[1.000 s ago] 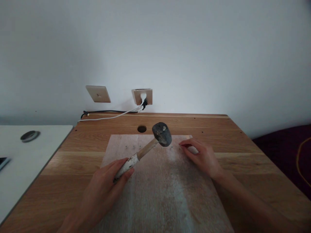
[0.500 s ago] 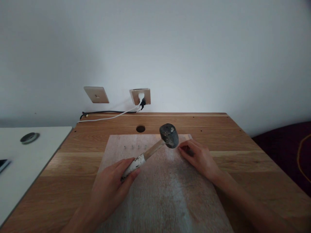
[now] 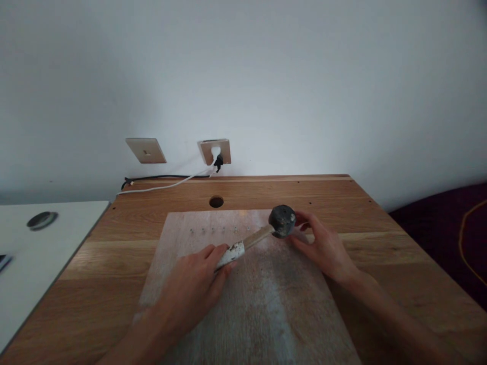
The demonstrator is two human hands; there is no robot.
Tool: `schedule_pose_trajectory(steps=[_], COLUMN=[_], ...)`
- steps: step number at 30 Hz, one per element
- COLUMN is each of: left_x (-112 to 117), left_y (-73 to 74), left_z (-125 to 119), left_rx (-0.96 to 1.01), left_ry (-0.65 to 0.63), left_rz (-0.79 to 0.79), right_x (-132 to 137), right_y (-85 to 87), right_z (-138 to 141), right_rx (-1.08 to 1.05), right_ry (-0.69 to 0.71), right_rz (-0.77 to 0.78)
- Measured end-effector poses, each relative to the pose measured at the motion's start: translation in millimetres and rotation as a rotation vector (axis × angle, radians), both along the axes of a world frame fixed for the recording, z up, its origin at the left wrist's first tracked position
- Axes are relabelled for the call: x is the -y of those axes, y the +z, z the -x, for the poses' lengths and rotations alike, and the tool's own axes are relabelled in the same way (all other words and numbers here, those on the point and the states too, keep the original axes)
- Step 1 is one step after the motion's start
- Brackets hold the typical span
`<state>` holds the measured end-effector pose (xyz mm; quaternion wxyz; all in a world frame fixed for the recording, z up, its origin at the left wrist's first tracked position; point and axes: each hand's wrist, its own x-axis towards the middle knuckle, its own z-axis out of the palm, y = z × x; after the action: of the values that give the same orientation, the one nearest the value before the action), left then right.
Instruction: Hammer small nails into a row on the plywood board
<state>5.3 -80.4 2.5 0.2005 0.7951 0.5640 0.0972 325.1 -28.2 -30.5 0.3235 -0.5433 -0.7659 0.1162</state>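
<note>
My left hand is closed round the white-wrapped end of a rubber mallet with a bare wooden handle and a scuffed black head. The mallet slants up to the right above a worn wooden board. At the board's far right, my right hand is bent into a pinch just behind the mallet head. The head covers its fingertips, so whatever they hold is hidden. A row of several small nails stands upright along the far part of the board.
Under the board lies a wooden tabletop with a round cable hole. Black and white cables run to a wall socket; a second wall plate is left of it. A white surface adjoins on the left, dark red cloth on the right.
The mallet has moved right with my left hand, and its head now covers my right fingertips. The view has shifted slightly, and more of the nail row shows.
</note>
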Motion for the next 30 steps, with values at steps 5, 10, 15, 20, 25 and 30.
schedule_pose_trajectory(steps=[5,10,15,20,25,30], left_x=[6,35,75,96,95,102], left_y=[-8.0,-15.1,-27.6,-36.7,-39.5,-62.8], left_z=[0,12,23,22,42,119], left_rx=[-0.085,-0.139,-0.207,-0.336,-0.236,-0.272], left_ry=[0.002,-0.036,-0.139,-0.210,-0.205,0.188], left_rz=[-0.049,-0.330,-0.605,-0.593,-0.619,-0.491], right_x=[10,32,64,98,139,170], right_y=[0.2,2.3,-2.7,-0.2,-5.4,-33.3], right_z=[-7,-15,-17,-6,19,37], right_rx=[-0.002,-0.067,-0.194,-0.063,0.195,0.393], right_ry=[-0.011,-0.150,-0.282,-0.224,-0.021,-0.196], right_rz=[-0.021,-0.055,-0.048,-0.082,-0.110,-0.138])
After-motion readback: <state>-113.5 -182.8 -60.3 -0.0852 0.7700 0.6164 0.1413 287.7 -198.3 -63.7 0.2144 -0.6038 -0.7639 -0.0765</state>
